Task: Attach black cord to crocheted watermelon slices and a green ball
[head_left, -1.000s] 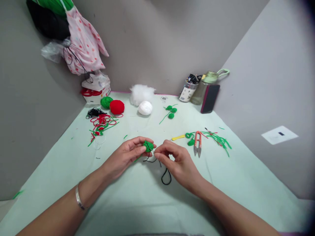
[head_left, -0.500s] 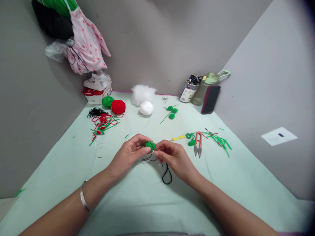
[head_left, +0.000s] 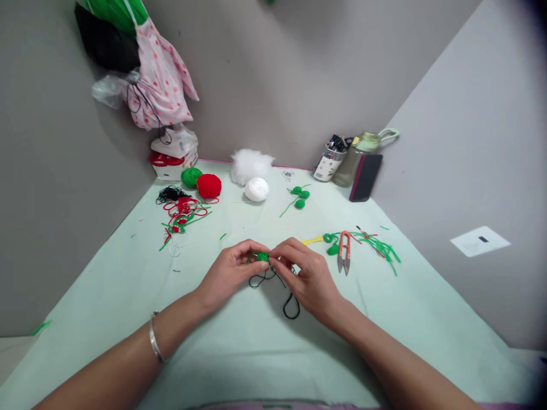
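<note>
Between thumb and fingers, my left hand [head_left: 233, 270] pinches a small green crocheted piece [head_left: 262, 257] above the middle of the table. My right hand [head_left: 304, 270] is closed at the right edge of that piece, thumb and forefinger pressed together; what sits in this pinch is too small to make out. Black yarn [head_left: 292, 309] hangs below the hands, in loose strands under the green piece and a loop under my right hand. Partly behind my right hand lies a yellow-handled tool [head_left: 314, 240]. Orange thread snips [head_left: 344, 250] lie to its right.
Cut green yarn [head_left: 382, 249] lies right of the snips. Small green balls [head_left: 300, 195] sit farther back, near a white yarn ball [head_left: 257, 189] and fluffy stuffing [head_left: 250, 165]. A red yarn ball [head_left: 209, 186] is at left. A phone [head_left: 366, 177] leans against a bottle [head_left: 345, 168].
The green piece has turned in my left fingers, and the black strand across its face no longer shows. My right hand has shifted slightly at its edge. The camera view has moved a little.
</note>
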The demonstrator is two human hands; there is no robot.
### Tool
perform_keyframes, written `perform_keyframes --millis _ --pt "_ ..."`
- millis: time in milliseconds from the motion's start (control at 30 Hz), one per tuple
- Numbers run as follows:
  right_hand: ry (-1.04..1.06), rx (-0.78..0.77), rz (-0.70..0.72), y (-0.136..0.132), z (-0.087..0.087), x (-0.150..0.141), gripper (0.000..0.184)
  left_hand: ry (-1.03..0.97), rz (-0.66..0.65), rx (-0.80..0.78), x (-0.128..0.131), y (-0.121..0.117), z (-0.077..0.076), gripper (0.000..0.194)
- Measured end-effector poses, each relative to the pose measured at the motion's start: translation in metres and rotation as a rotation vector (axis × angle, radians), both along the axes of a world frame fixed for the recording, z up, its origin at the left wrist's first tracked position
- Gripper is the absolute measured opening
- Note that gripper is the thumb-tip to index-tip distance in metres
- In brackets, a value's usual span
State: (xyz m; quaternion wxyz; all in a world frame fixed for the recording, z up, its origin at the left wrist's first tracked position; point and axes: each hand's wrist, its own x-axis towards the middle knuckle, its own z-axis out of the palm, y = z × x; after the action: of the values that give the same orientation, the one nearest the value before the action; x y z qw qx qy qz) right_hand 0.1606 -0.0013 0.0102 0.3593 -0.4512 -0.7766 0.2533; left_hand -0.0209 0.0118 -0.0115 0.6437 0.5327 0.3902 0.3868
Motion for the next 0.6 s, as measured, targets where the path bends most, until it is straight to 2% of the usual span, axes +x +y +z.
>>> perform_keyframes --millis 67,167,267,367,433,533,600 --pt "0.039 0.049 -0.003 -0.001 0.008 0.001 0.011 0.020 -0.044 -0.012 -0.001 0.001 0.001 0.021" --pt "0.266 0.102 -0.147 0.003 0.028 0.010 0.010 0.075 -0.107 -0.049 -0.004 0.003 0.003 0.022" --pt "0.425 -0.029 -0.217 0.009 0.041 0.020 0.013 0.063 -0.130 -0.091 -0.008 0.005 0.004 0.022" --pt "0.325 -0.259 -0.092 0.011 0.033 0.019 0.019 -0.004 -0.124 -0.120 -0.010 0.007 0.005 0.022" --pt "0.231 -0.311 0.007 0.009 0.020 0.014 0.012 -0.045 -0.135 -0.123 -0.010 0.006 0.005 0.022" --pt "0.106 -0.183 0.104 0.004 0.008 0.005 0.012 -0.076 -0.162 -0.109 -0.008 0.005 0.002 0.021" --pt "0.082 -0.098 0.114 0.004 0.011 0.005 0.017 -0.075 -0.165 -0.126 -0.005 0.004 -0.002 0.022"
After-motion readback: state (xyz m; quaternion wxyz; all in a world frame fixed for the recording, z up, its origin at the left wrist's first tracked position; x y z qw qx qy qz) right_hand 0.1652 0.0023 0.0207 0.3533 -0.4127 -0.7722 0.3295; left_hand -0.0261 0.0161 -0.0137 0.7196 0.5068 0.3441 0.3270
